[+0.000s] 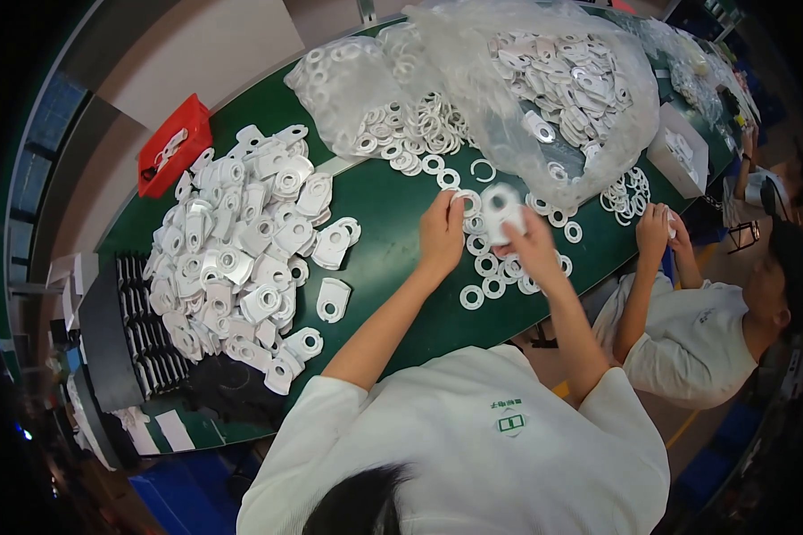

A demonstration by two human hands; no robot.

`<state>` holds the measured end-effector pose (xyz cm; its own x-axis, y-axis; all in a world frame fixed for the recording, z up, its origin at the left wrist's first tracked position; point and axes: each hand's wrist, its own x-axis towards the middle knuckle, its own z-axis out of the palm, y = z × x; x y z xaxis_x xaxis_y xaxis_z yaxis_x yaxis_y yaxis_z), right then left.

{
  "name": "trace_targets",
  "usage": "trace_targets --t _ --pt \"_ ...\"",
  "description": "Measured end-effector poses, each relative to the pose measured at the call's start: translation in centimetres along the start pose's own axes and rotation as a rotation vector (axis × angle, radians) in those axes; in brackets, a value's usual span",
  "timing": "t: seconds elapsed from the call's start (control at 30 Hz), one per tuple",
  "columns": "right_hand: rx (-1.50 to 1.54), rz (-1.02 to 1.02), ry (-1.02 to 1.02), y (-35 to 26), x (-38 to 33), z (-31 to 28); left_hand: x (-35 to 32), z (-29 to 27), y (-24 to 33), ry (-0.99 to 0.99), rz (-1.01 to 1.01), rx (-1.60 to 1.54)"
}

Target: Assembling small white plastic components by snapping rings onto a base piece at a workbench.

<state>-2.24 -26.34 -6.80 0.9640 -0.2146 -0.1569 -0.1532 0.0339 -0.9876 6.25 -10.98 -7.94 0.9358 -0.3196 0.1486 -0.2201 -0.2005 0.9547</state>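
Over the middle of the green table, my left hand (442, 234) pinches a white ring (467, 204) between thumb and fingers. Close beside it, my right hand (533, 247) grips a white plastic plate with a round hole (502, 212), a little blurred by motion. Loose white rings (486, 265) lie below and around both hands, some hidden under the right one. To the left rises a big heap of white plates with round holes (232, 259). One single plate (333, 300) lies apart from that heap, flat on the table.
A clear plastic bag (633, 134) of white plates lies open at the back, beside a bag of rings (348, 76). A red bin (176, 147) and black slotted trays (120, 330) stand left; a white box (682, 152) stands right. A co-worker (687, 330) sits at the right.
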Motion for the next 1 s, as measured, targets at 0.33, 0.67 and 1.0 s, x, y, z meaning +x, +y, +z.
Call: trace_targets --t 0.33,0.67,1.0 --pt "0.330 0.148 -0.302 0.6 -4.5 10.8 -8.6 -7.7 -2.2 0.078 -0.141 0.037" --pt "-0.967 -0.343 -0.075 2.6 2.3 6.5 -10.2 -11.7 -0.4 -0.044 -0.611 -1.164" --pt "-0.628 -0.069 -0.127 -2.9 2.3 7.0 -8.7 -12.3 2.6 -0.112 -0.514 -0.840"
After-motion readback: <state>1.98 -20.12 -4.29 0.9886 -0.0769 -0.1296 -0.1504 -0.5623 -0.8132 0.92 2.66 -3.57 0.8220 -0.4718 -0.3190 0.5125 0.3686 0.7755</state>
